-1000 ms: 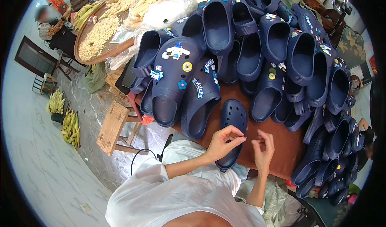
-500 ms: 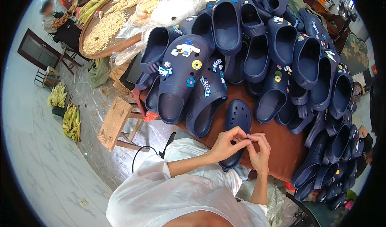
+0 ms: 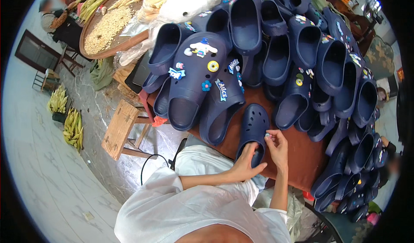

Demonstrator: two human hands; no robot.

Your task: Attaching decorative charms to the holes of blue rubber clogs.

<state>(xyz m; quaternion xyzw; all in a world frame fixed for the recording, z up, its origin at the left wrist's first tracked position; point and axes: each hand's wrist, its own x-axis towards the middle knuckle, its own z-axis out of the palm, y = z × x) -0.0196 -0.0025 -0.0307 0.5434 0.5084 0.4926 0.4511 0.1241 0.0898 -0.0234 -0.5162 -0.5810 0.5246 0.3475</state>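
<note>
A navy blue clog [image 3: 253,121] with round holes and a plain upper lies before me, its toe pointing away. My left hand [image 3: 249,166] reaches into its foot opening. The fingertips are partly hidden inside the shoe, and the thumb sticks out to the right, apart from them. Beside the clog's right edge, my right hand [image 3: 277,147] pinches a small round shoe charm [image 3: 268,135] between thumb and fingers. The charm is pale and colourful, too small to make out its design.
Decorated navy clogs [image 3: 198,75] are heaped behind and along the right of the brown tabletop [image 3: 297,157]. A wooden stool [image 3: 120,129] stands at left. Farther back are a round tray [image 3: 108,53] of corn kernels and a person [image 3: 56,21]. Corn cobs [image 3: 73,129] lie by the wall.
My hands were together over the clog. They have parted: the left has gone down into the shoe's opening, and the right has moved to its right side, where the charm now shows.
</note>
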